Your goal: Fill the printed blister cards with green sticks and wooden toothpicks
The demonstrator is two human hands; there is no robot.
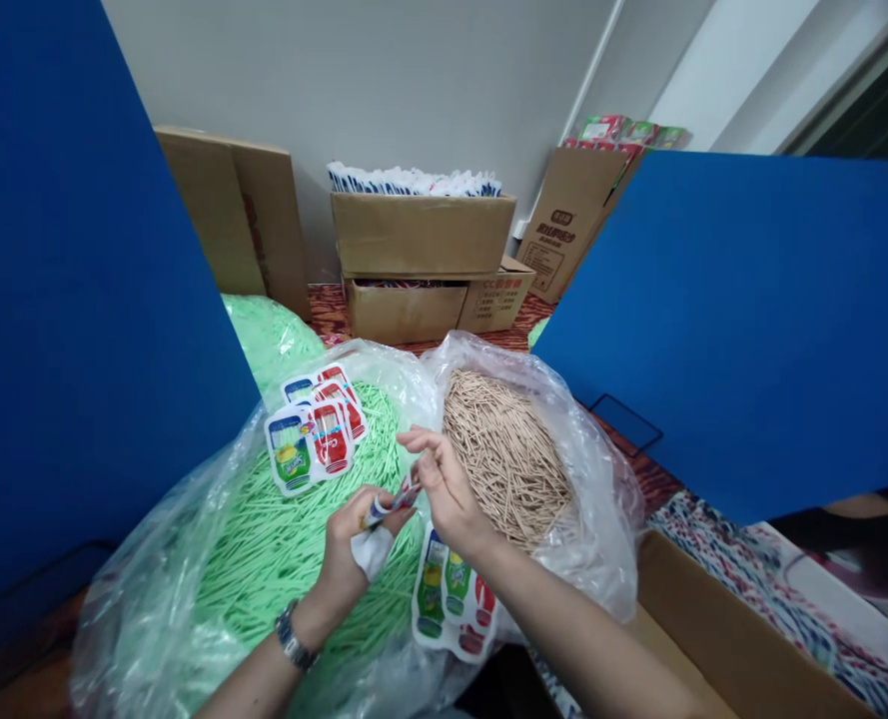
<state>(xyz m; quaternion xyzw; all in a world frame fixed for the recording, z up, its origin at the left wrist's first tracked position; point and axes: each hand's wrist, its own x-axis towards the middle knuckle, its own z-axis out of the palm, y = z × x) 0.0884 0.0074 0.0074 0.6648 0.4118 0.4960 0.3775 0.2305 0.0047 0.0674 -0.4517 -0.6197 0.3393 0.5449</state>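
Your left hand pinches a printed packet over the green sticks

At the left edge of the frame, a blue panel [76, 250] stands tall beside you. To the right of its lower part, a clear plastic bag [133, 609] lies open, and it is full of thin green sticks [256, 554]. On these sticks, left of the centre, you have a small overlapping pile of printed packets [316, 439], with jar pictures in green, red and blue.

Just below the centre of the frame, your left hand [343, 544], with a watch [294, 637] on the wrist, pinches one printed packet [405, 493] between the thumb and the fingers. This packet is above the green sticks and is seen nearly from its edge. Your right hand [450, 494] is close at its right side, the fingers stretched out and loosely spread; I cannot tell if the thumb touches the packet.

Under your right forearm, more packets [433, 589] lie overlapping, partly hidden. Right of the centre, a second plastic bag [612, 499] holds brown sticks [507, 449]. At the lower right you see an open carton [743, 609], and above it a second blue panel [750, 320].
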